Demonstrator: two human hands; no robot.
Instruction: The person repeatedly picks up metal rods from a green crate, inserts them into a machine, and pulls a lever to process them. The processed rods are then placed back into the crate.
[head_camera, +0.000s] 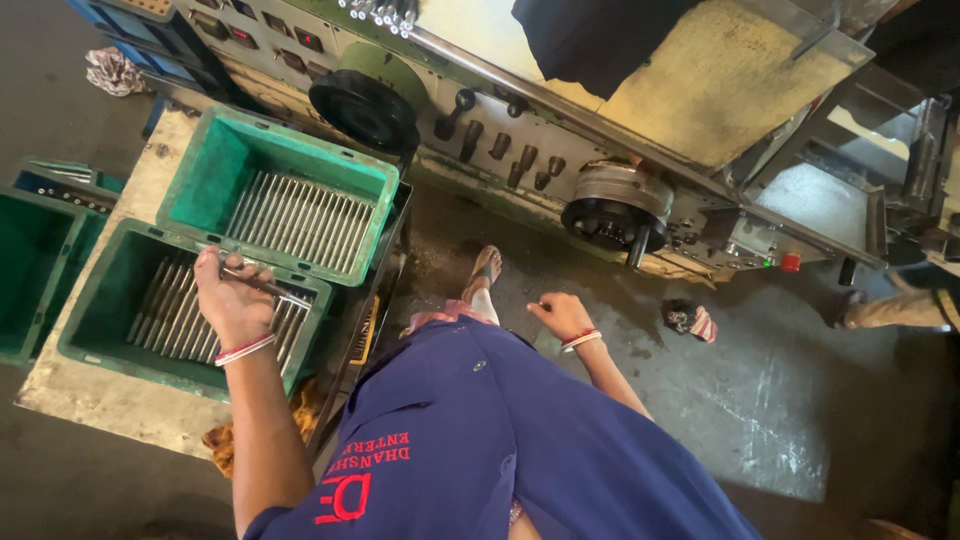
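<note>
Rod lifted over the near green crate (110, 345) — machine (560, 150) ahead, grey floor (760, 400) below.

A second green crate (215, 175) sat just behind, both lined with metal rods (300, 215); a black handwheel (365, 105) jutted from the machine beside it. The thin metal rod (262, 283) ran left to right, tip angled slightly down, over the near crate. The left hand (230, 300) gripped it, fingers clenched round its end. The right hand (563, 315) hung loosely curled, holding nothing — above the floor.
</note>
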